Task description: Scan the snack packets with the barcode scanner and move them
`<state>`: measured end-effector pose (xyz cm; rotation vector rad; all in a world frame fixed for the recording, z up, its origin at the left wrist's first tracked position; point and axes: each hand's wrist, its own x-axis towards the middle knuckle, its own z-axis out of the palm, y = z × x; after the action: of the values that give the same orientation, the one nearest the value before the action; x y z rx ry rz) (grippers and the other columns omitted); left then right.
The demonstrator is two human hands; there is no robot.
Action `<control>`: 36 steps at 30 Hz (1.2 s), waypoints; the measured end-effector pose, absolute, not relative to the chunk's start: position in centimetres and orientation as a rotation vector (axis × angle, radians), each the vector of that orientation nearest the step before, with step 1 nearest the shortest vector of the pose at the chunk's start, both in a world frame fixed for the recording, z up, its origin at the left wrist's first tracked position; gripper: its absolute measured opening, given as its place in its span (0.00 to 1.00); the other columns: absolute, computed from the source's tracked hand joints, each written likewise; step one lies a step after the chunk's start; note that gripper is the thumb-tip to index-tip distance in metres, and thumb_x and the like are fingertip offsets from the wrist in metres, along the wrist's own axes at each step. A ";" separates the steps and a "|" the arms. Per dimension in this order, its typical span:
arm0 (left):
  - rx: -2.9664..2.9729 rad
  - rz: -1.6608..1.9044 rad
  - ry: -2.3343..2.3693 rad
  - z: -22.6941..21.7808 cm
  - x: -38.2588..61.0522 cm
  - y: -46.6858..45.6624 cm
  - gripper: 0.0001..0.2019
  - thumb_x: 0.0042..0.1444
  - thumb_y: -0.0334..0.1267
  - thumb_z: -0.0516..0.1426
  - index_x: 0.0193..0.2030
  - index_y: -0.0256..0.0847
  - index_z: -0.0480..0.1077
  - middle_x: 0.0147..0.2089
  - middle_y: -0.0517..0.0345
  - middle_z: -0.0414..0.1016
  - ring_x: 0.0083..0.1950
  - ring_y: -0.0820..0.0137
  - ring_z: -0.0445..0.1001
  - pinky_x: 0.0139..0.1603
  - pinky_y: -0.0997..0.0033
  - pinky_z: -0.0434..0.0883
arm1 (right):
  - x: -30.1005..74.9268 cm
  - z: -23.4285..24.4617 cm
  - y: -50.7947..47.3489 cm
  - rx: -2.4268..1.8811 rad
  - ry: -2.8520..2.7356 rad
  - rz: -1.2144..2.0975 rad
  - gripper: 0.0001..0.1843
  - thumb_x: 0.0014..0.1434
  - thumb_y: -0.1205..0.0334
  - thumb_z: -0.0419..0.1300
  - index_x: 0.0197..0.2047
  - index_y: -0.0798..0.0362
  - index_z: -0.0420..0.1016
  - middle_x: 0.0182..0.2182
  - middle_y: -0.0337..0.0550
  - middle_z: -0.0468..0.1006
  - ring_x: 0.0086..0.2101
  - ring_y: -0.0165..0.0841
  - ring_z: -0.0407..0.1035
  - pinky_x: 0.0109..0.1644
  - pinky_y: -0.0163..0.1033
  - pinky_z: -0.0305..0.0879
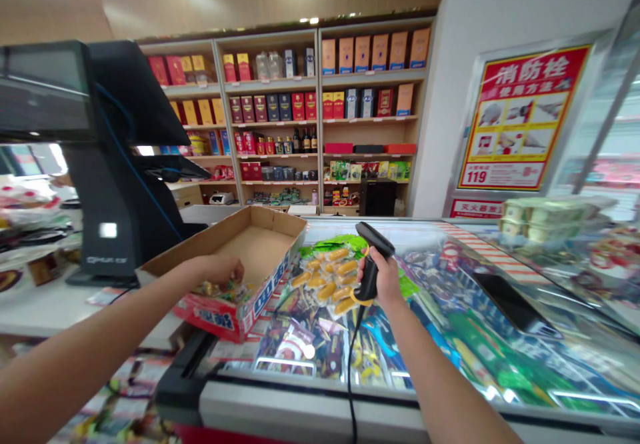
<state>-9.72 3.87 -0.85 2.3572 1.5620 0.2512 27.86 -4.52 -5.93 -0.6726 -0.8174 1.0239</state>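
My right hand (386, 276) grips a black barcode scanner (369, 274) by its handle, its head tilted up and its cable hanging down over the front edge of the glass-topped freezer (295, 391). Just left of the scanner, on the glass, lie clear packs of yellow sausage-shaped snacks (327, 291) with green packs (340, 243) behind them. My left hand (225, 269) reaches into an open cardboard box (265, 234), fingers curled above small wrapped packets (227, 292) at its near end. Whatever those fingers hold is hidden.
A black cash register (115, 184) stands left of the box on a white counter (40, 307). A smartphone (515, 303) lies on the glass to the right, near stacked egg cartons (543, 219). Shelves (320, 121) of boxed bottles line the back wall.
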 end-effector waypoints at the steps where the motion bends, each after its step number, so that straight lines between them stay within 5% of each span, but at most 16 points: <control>1: 2.384 0.164 1.572 -1.1 -9.9 3.7 0.10 0.22 0.28 0.62 0.18 0.41 0.71 0.21 0.58 0.73 0.26 0.64 0.70 0.32 0.68 0.67 | 27.9 -6.0 -4.5 -0.673 -0.818 1.020 0.21 0.46 0.45 0.68 0.32 0.52 0.68 0.15 0.34 0.72 0.12 0.31 0.65 0.14 0.35 0.61; 6: 2.515 0.103 1.755 1.2 -9.4 3.2 0.09 0.27 0.28 0.62 0.20 0.41 0.68 0.25 0.57 0.73 0.32 0.62 0.72 0.38 0.67 0.65 | 27.8 -6.2 -4.3 -0.686 -0.823 1.019 0.20 0.47 0.46 0.68 0.31 0.53 0.69 0.15 0.35 0.72 0.13 0.31 0.66 0.14 0.35 0.61; 10: 2.249 0.907 1.870 3.3 -6.2 2.3 0.14 0.33 0.34 0.66 0.24 0.42 0.64 0.24 0.59 0.71 0.34 0.61 0.74 0.38 0.69 0.67 | 27.8 -6.3 -4.3 -0.695 -0.840 1.023 0.20 0.47 0.46 0.68 0.31 0.53 0.69 0.16 0.35 0.72 0.12 0.30 0.65 0.15 0.35 0.62; 13: 1.683 1.318 1.432 2.5 -0.9 0.8 0.19 0.36 0.40 0.68 0.29 0.42 0.62 0.26 0.58 0.74 0.30 0.63 0.76 0.34 0.67 0.71 | 27.8 -6.3 -4.3 -0.699 -0.835 1.035 0.20 0.46 0.46 0.68 0.31 0.53 0.69 0.15 0.34 0.72 0.12 0.29 0.65 0.15 0.34 0.62; 20: 1.196 1.361 0.734 -4.5 10.0 -0.1 0.21 0.34 0.40 0.69 0.36 0.39 0.69 0.32 0.56 0.78 0.29 0.66 0.77 0.33 0.65 0.75 | 27.7 -6.2 -4.9 -0.727 -0.951 1.164 0.21 0.46 0.46 0.68 0.32 0.54 0.71 0.16 0.35 0.73 0.13 0.28 0.65 0.15 0.32 0.61; 36: 1.306 1.463 0.848 -9.5 9.5 2.2 0.21 0.35 0.42 0.69 0.34 0.38 0.67 0.28 0.60 0.77 0.27 0.67 0.77 0.32 0.65 0.77 | 26.9 -6.6 -5.5 -0.820 -1.257 1.299 0.21 0.47 0.44 0.66 0.30 0.55 0.70 0.16 0.35 0.71 0.13 0.27 0.64 0.15 0.30 0.59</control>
<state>9.51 2.24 -9.52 1.3062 0.8477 1.4628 26.85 -5.51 -6.64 -0.8201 -1.2569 1.2994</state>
